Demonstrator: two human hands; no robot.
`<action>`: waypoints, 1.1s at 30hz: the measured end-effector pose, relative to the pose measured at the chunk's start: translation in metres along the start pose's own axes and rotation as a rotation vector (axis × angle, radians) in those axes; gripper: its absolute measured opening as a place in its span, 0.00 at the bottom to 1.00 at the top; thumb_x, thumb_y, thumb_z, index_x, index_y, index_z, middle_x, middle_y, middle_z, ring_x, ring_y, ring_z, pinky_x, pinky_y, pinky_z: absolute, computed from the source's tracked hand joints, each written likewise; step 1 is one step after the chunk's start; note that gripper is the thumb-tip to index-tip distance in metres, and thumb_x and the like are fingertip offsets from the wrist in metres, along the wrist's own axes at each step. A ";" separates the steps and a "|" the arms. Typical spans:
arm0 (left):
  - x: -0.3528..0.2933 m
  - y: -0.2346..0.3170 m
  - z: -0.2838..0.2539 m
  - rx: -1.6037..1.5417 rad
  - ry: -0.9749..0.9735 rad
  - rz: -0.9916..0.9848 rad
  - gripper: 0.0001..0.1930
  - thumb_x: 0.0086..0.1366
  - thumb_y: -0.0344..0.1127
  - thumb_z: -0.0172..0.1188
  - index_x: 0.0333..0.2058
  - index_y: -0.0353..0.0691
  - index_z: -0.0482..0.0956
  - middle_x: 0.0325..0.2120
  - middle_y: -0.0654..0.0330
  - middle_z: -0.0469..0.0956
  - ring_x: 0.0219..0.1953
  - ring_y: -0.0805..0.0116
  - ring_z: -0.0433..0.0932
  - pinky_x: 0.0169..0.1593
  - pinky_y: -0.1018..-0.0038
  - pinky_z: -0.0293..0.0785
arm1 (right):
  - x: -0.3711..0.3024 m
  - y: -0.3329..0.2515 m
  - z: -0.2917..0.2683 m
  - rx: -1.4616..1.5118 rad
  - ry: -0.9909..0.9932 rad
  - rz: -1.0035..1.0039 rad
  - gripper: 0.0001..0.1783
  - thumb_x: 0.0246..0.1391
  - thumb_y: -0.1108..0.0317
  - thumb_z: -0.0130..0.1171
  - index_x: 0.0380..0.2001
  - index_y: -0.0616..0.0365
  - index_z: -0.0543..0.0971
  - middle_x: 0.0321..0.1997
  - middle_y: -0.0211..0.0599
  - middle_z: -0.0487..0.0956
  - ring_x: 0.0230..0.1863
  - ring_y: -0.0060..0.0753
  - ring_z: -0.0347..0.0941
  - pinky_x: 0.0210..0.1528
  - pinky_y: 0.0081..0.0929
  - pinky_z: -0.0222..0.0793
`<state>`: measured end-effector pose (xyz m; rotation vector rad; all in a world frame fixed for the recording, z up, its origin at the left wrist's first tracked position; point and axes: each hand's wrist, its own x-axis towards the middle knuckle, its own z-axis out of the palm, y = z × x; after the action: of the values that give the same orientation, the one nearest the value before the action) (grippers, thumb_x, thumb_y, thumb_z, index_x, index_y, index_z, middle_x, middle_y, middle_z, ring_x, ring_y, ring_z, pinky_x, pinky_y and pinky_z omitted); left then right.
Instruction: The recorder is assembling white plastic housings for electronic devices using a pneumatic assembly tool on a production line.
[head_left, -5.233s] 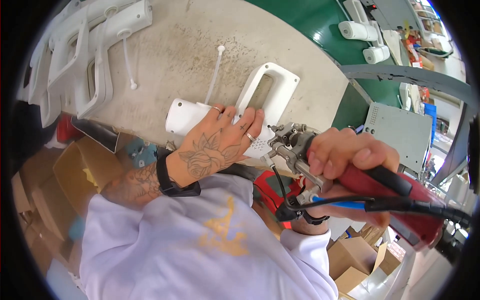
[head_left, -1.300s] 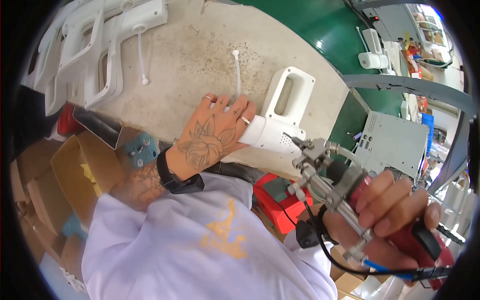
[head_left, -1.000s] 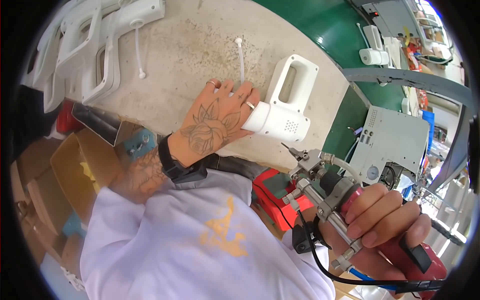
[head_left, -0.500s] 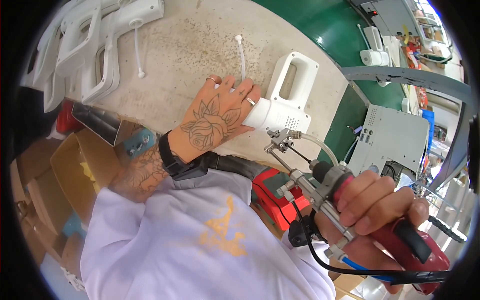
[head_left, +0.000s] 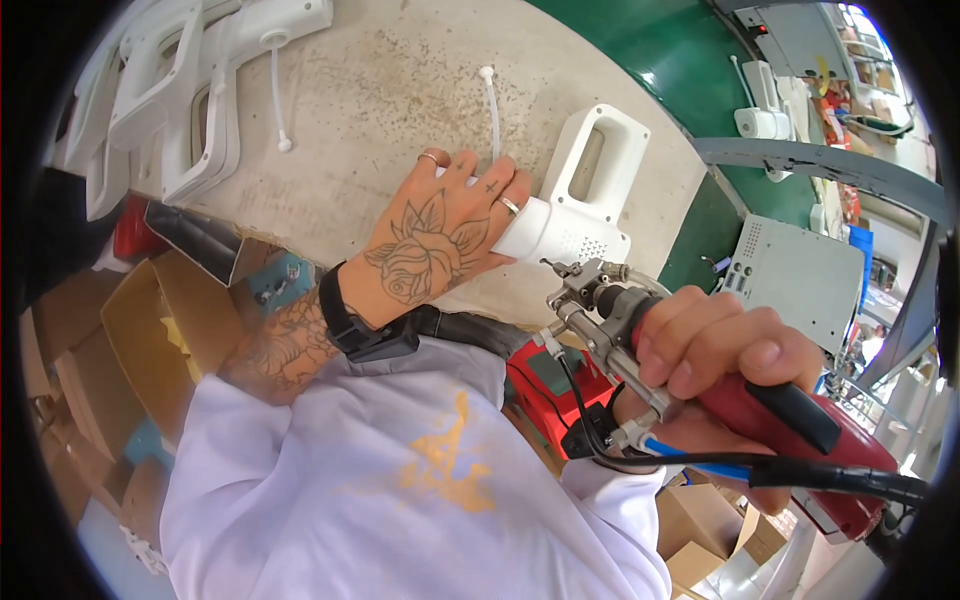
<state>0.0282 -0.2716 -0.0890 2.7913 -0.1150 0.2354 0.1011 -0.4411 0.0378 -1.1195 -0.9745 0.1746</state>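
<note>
My left hand (head_left: 440, 235) is wrapped over the round barrel end of a white plastic housing (head_left: 570, 225) on the worktable. The housing has an open loop handle with screw holes at its corners. A thin white tube (head_left: 492, 105) sticks out beyond my fingers. In my right hand (head_left: 715, 345) is a red power screwdriver (head_left: 850, 450) with a metal feed head (head_left: 590, 285) and hoses at its front. The nose of the head sits just by the housing's near edge; whether it touches, I cannot tell. My left fingertips are partly hidden.
Several similar white housings (head_left: 165, 90) are stacked at the far left of the table (head_left: 340, 110). A red device (head_left: 560, 390) sits below the table's front edge. A grey metal box (head_left: 800, 280) stands to the right. Cardboard boxes (head_left: 160, 310) lie at lower left.
My right hand has pushed the screwdriver up and left, and the gap between its body and the feed head has shortened. My left hand stays on the housing.
</note>
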 end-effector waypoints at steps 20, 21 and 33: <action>-0.008 0.002 0.006 -0.555 0.094 0.082 0.40 0.48 0.36 0.74 0.60 0.37 0.66 0.58 0.53 0.66 0.58 0.50 0.69 0.64 0.60 0.64 | 0.015 -0.040 0.011 -0.048 0.069 -0.228 0.37 0.62 0.40 0.57 0.55 0.66 0.69 0.26 0.30 0.69 0.23 0.26 0.66 0.24 0.24 0.62; -0.012 -0.004 0.007 -0.631 0.097 0.035 0.40 0.49 0.36 0.74 0.60 0.38 0.65 0.57 0.52 0.66 0.59 0.49 0.68 0.65 0.60 0.64 | 0.018 -0.035 0.015 -0.081 0.088 -0.243 0.36 0.63 0.41 0.57 0.56 0.65 0.69 0.27 0.30 0.69 0.23 0.26 0.66 0.24 0.24 0.62; -0.029 -0.036 0.014 -0.606 0.098 0.051 0.36 0.47 0.35 0.75 0.55 0.41 0.69 0.53 0.53 0.70 0.62 0.50 0.66 0.67 0.60 0.63 | 0.040 0.024 0.032 0.054 -0.088 -0.093 0.44 0.59 0.30 0.52 0.55 0.65 0.70 0.23 0.33 0.69 0.19 0.30 0.67 0.21 0.28 0.58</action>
<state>0.0060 -0.2407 -0.1187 2.1734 -0.1966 0.2923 0.1098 -0.3854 0.0436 -1.0215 -1.0917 0.1749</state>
